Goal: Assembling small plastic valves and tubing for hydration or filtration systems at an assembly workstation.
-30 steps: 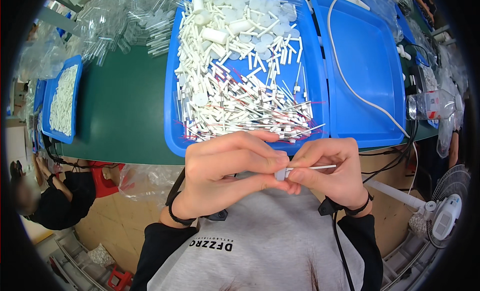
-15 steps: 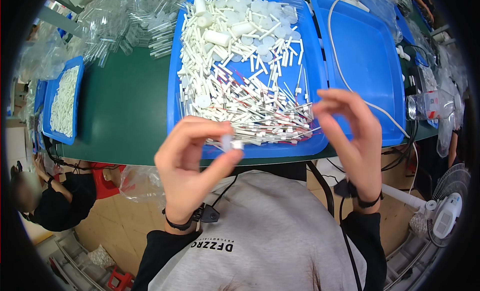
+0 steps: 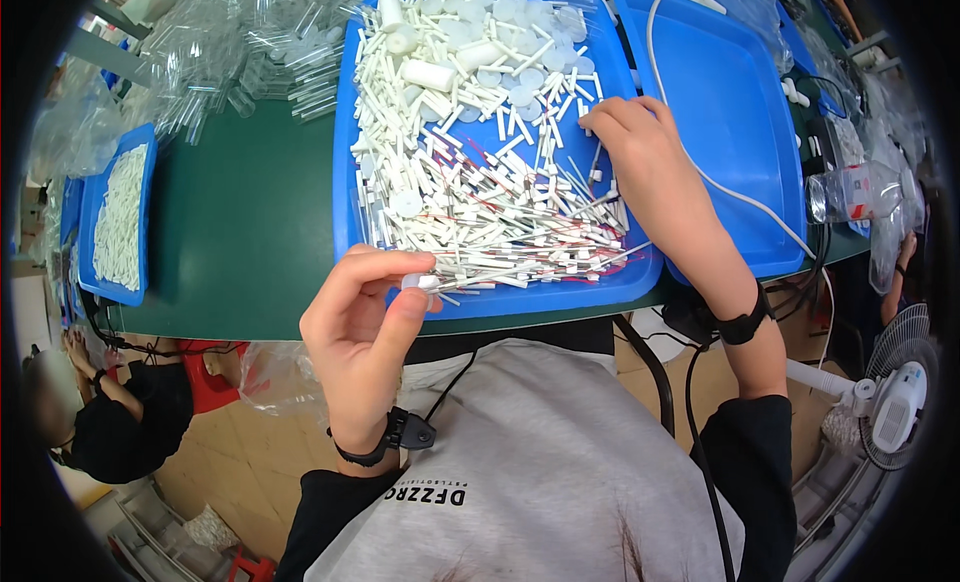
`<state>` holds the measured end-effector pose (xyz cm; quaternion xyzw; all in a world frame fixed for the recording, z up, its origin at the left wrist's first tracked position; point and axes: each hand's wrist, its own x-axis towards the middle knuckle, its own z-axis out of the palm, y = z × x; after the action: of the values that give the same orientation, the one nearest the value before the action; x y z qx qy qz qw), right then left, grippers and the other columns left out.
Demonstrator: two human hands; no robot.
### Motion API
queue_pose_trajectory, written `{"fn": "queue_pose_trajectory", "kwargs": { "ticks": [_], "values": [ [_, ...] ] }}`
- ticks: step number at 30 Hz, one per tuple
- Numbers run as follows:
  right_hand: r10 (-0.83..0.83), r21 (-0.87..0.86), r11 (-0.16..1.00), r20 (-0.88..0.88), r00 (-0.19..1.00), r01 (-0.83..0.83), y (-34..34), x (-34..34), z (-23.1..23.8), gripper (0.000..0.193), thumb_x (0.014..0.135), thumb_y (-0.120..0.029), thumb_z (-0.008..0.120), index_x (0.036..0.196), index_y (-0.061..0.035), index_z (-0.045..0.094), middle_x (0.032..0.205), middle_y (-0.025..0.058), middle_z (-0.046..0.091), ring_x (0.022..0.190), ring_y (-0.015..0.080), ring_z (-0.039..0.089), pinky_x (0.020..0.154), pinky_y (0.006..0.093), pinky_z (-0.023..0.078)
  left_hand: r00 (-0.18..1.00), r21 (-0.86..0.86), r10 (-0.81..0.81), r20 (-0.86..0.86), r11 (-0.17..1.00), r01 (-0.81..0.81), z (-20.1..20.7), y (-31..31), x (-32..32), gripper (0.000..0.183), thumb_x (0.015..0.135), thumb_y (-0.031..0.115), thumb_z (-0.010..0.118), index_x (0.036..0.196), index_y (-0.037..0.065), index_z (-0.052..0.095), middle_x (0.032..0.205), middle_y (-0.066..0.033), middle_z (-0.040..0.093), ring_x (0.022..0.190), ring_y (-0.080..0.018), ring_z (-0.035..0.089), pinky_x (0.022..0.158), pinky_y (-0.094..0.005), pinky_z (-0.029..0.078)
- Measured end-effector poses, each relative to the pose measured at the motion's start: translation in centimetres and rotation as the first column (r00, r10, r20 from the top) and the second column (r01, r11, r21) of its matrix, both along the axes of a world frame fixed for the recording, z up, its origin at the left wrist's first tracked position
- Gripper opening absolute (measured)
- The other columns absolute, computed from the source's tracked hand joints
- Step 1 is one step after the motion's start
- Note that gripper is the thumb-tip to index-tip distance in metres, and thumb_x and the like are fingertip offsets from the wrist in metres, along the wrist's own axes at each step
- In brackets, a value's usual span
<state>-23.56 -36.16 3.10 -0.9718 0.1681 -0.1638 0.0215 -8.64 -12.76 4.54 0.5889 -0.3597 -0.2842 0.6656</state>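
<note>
Between the thumb and forefinger of my left hand (image 3: pixel 355 317) is a small translucent white plastic disc (image 3: pixel 411 281) with a short white piece at it. That hand is closed in a pinch over the near left edge of the large blue tray (image 3: pixel 345 182). My right hand (image 3: pixel 650 157) reaches over the tray's right side, its fingertips bunched by the short white tubes. What those fingertips grip, if anything, is hidden. Thin wired sticks with white ends (image 3: pixel 520 247) lie heaped in the near half of the tray, and white tubes (image 3: pixel 390 112) fill the far left part.
A second blue tray (image 3: pixel 735 112) stands at the right, crossed by a white cable (image 3: pixel 745 199). Clear plastic tubes (image 3: pixel 315 82) lie at the back left. A smaller tray of white pieces (image 3: pixel 125 217) stands far left. A clear bottle (image 3: pixel 855 194) and a fan (image 3: pixel 895 417) are at the right.
My right hand has moved forward and left, from the near right edge to the tray's far right part, its fingers closing. My left hand has shifted slightly left, still pinching the disc.
</note>
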Motion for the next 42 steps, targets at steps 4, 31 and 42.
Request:
{"fn": "queue_pose_trajectory", "kwargs": {
  "ticks": [4,31,42],
  "values": [
    [0.003,0.029,1.000,0.094,0.996,-0.006,-0.6,0.4,-0.4,0.009,0.077,0.004,0.055,0.085,0.0019,0.059,0.086,0.0134,0.058,0.088,0.0310,0.058,0.093,0.0401,0.042,0.999,-0.030,-0.036,-0.033,0.999,0.035,0.0,-0.1,-0.2,0.018,0.085,-0.006,0.060,0.103,-0.006,0.062,0.096,-0.0117,0.060,0.082,-0.0155,0.059,0.072,-0.0275,0.053],
    [0.130,0.091,0.988,-0.021,0.991,-0.128,-0.3,-0.1,0.1,0.012,0.079,-0.004,0.062,0.090,-0.0015,0.058,0.095,0.0077,0.057,0.095,0.0257,0.056,0.081,0.0341,0.046,0.965,-0.034,-0.162,-0.208,0.987,0.158,0.0,-0.4,-0.3,0.019,0.085,-0.006,0.061,0.103,-0.007,0.062,0.094,-0.0112,0.060,0.084,-0.0156,0.060,0.073,-0.0276,0.052],
    [0.239,0.340,0.866,0.365,0.900,-0.368,5.2,-2.0,4.1,0.023,0.074,0.003,0.069,0.095,-0.0020,0.061,0.084,0.0084,0.061,0.074,0.0262,0.056,0.065,0.0353,0.042,0.996,-0.072,0.041,-0.076,0.996,-0.047,-0.3,-0.3,0.4,0.025,0.073,-0.013,0.067,0.097,-0.006,0.068,0.092,-0.0107,0.061,0.086,-0.0177,0.060,0.093,-0.0398,0.051]
  ]
}}
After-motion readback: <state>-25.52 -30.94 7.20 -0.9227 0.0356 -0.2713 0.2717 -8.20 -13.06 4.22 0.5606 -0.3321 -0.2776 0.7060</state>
